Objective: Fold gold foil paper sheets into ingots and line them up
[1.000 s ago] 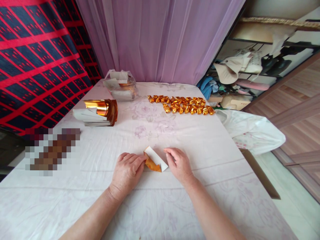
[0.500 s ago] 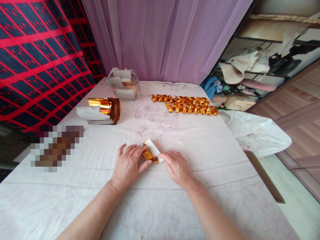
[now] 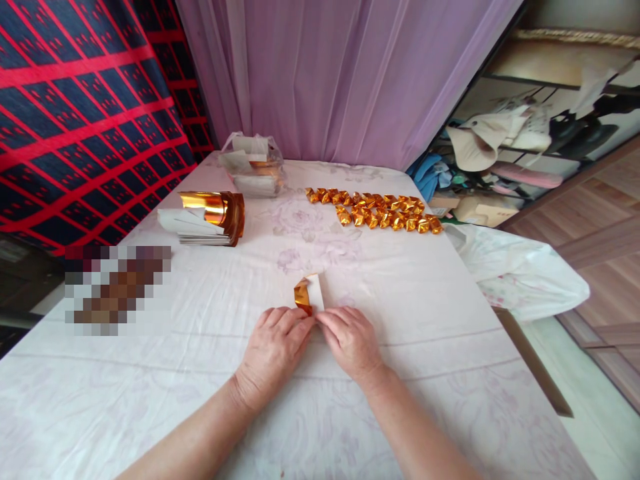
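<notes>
- Gripped near end of small folded gold-foil, white-backed paper strip with left hand and right hand, at closed fingertips; couldn't make out exact contact.
- Had strip just beyond hands, on white floral tablecloth.
- Saw shiny folded gold-foil pieces in rows, farther off.

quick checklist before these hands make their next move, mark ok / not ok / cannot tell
1. Left hand at the near end of the gold-and-white paper: ok
2. Right hand at that same end: ok
3. Pinch and crease under the fingertips: cannot tell, the fingers hide them
4. Sheets in the stack evenly lined up: not ok, some white ones fan out leftward
5. Folded gold pieces away from both hands: ok, rowed farther back, right
</notes>
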Available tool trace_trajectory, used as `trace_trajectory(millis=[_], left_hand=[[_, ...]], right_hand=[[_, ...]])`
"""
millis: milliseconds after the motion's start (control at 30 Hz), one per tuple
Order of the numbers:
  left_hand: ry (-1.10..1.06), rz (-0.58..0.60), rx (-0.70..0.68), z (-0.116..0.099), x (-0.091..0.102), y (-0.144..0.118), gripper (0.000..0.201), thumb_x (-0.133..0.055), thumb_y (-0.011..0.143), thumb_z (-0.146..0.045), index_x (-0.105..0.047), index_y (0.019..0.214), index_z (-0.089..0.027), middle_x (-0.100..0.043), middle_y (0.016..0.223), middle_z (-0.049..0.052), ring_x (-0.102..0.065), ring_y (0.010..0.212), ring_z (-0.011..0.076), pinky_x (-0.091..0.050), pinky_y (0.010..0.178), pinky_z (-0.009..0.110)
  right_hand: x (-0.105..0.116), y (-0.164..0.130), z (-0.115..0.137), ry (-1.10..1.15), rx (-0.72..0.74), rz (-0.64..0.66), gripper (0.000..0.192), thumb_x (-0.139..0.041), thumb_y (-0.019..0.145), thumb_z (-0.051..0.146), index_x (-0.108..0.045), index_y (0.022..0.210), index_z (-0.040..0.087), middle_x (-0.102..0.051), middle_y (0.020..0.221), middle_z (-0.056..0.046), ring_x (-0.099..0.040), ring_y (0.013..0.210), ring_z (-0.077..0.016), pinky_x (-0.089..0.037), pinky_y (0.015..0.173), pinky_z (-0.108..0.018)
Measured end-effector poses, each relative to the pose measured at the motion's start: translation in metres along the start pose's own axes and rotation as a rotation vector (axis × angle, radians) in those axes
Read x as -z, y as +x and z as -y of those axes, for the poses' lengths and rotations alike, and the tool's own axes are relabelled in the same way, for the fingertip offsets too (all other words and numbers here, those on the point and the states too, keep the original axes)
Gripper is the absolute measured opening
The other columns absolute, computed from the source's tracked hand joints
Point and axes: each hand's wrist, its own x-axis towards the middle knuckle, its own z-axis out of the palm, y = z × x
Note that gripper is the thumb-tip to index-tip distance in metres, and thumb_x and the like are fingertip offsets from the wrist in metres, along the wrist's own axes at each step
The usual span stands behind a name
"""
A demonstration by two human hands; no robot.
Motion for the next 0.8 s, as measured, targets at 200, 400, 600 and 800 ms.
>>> trace_trajectory(millis=[200, 400, 600, 800], left_hand=[[0.042, 0.087, 0.023, 0.0, -0.005, -0.011, 0.026, -0.049, 0.097, -0.02, -0.065, 0.117, -0.016, -0.071, 0.116, 0.009, -0.063, 0.104, 0.0243, -0.046, 0.085, 0.04], [0.043, 0.128, 0.031, 0.003, -0.003, -0.013, 0.027, -0.05, 0.097, -0.023, -0.065, 0.118, -0.017, -0.07, 0.121, 0.008, -0.061, 0.112, 0.0271, -0.044, 0.089, 0.044], [0.078, 0.142, 0.028, 0.006, 0.002, -0.015, 0.029, -0.05, 0.097, -0.026, -0.065, 0.119, -0.018, -0.067, 0.127, 0.007, -0.057, 0.118, 0.0307, -0.042, 0.094, 0.048], [0.079, 0.161, 0.027, 0.001, 0.004, -0.023, 0.034, -0.051, 0.096, -0.026, -0.062, 0.126, -0.015, -0.067, 0.126, 0.009, -0.058, 0.115, 0.0281, -0.044, 0.095, 0.044]], right_hand=[[0.001, 0.001, 0.005, -0.015, -0.029, 0.015, 0.02, -0.056, 0.09, 0.011, -0.071, 0.091, 0.024, -0.066, 0.083, -0.002, -0.061, 0.076, -0.0162, -0.048, 0.071, -0.028], [0.003, 0.004, -0.002, -0.071, -0.005, 0.035, 0.027, -0.055, 0.088, 0.006, -0.072, 0.098, 0.024, -0.064, 0.085, -0.003, -0.058, 0.076, -0.016, -0.047, 0.071, -0.028], [0.008, 0.003, 0.003, -0.079, 0.025, 0.054, 0.017, -0.062, 0.089, 0.013, -0.073, 0.087, 0.025, -0.065, 0.09, -0.003, -0.056, 0.081, -0.0168, -0.045, 0.076, -0.031], [0.007, 0.002, 0.003, 0.069, 0.017, 0.124, 0.01, -0.063, 0.09, 0.017, -0.071, 0.091, 0.023, -0.068, 0.095, -0.003, -0.059, 0.087, -0.0176, -0.045, 0.079, -0.033]])
